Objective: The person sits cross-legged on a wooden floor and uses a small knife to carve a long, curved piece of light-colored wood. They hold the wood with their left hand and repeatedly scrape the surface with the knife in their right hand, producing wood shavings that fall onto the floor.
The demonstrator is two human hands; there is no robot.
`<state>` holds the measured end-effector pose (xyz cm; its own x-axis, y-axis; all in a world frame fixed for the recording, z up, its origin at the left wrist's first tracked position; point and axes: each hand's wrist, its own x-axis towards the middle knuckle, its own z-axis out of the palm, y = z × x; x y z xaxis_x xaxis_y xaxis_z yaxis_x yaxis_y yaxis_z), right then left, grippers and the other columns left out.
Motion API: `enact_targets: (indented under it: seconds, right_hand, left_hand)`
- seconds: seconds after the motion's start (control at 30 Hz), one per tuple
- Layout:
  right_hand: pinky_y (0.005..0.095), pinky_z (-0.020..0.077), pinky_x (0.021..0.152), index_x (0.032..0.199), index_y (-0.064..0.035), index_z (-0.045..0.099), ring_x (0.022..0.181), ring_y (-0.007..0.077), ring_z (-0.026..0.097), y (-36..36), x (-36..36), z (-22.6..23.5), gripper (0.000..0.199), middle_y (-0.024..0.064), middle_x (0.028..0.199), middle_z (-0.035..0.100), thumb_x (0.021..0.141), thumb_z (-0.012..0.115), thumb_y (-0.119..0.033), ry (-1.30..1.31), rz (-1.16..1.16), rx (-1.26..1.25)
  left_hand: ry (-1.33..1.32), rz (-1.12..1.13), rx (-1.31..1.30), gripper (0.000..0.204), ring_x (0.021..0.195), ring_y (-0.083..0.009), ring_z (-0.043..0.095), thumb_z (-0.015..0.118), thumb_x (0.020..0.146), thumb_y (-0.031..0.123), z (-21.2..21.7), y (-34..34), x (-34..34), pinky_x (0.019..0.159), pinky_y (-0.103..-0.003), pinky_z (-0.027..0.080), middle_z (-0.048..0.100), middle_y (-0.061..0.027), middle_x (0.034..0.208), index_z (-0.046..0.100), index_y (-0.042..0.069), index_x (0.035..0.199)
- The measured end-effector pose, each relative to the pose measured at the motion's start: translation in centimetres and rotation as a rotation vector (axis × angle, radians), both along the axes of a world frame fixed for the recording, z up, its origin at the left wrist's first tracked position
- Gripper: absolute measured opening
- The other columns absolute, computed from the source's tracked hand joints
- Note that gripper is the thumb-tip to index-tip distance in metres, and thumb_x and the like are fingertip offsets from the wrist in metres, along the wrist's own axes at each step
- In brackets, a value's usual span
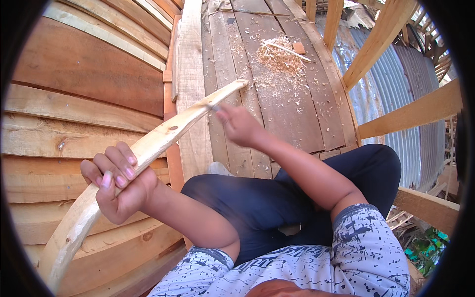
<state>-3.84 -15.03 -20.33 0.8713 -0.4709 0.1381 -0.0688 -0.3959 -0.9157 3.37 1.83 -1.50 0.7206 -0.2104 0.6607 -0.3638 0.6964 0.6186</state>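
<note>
A long, pale, peeled wooden pole point(170, 129) slants from the lower left up toward the middle, with a dark knot in its side and a tapered far end. My left hand point(123, 183) is wrapped round its lower part, fingers over the top. My right hand point(241, 123) is closed, slightly blurred, beside the upper part of the pole. From its fingers a small grey metal blade point(213, 107) sticks out against the wood; its handle is hidden in the hand.
A pile of wood shavings point(279, 59) with a thin stick point(287, 50) and a small reddish block point(299, 48) lies on the plank floor point(292, 114). A board wall point(74, 119) stands close on the left. Timber posts point(376, 44) and corrugated metal sheets point(396, 99) are on the right.
</note>
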Motion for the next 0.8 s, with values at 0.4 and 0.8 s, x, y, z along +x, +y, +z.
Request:
enact_targets:
  seconds: [0.4,0.8]
  right_hand:
    - [0.0532,0.0451,0.063,0.088,0.0020,0.057,0.064,0.0455,0.058,-2.2,0.2,-2.3,0.035,0.0252,0.066,0.058,0.100,0.042,-0.028,0.010,-0.123,-0.080]
    - [0.0530,0.0481,0.065,0.085,0.0036,0.057,0.068,0.0439,0.062,1.1,-0.7,2.7,0.036,0.0280,0.074,0.062,0.101,0.040,-0.024,0.053,0.007,-0.056]
  left_hand:
    - [-0.172,-0.257,-0.001,0.021,0.044,-0.0112,0.044,0.052,0.068,0.003,0.0,-0.4,-0.1,0.055,-0.027,0.038,0.043,0.0018,0.051,0.037,0.014,0.077]
    - [-0.224,-0.312,0.004,0.023,0.045,-0.0098,0.047,0.054,0.068,0.004,-0.7,0.6,1.4,0.054,-0.026,0.039,0.045,0.0025,0.053,0.036,0.015,0.076]
